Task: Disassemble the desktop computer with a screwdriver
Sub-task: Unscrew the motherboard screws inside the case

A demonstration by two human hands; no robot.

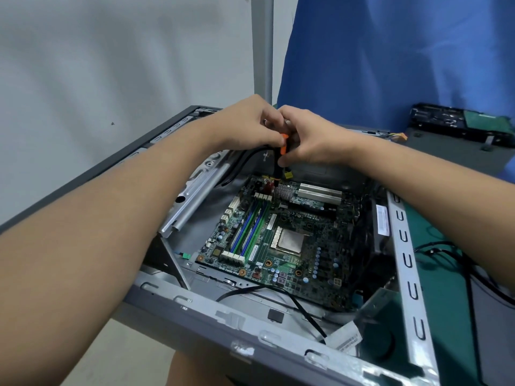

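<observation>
Gripping upright screwdriver (278,165), left hand (245,126) beside right hand (315,137), tip at motherboard (263,247)

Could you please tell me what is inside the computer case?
A green motherboard with bare CPU, memory slots, white expansion slots; a loose black cable. Left hand and right hand grip a screwdriver at its far edge. Anything beneath the board is hidden.

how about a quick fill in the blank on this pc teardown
1. The left hand and right hand both grip a screwdriver with a black and ____ handle.
2. Its tip points down at the far edge of the green ____ inside the case.
3. The fabric behind the case is ____.
Missing: orange; motherboard; blue
</observation>
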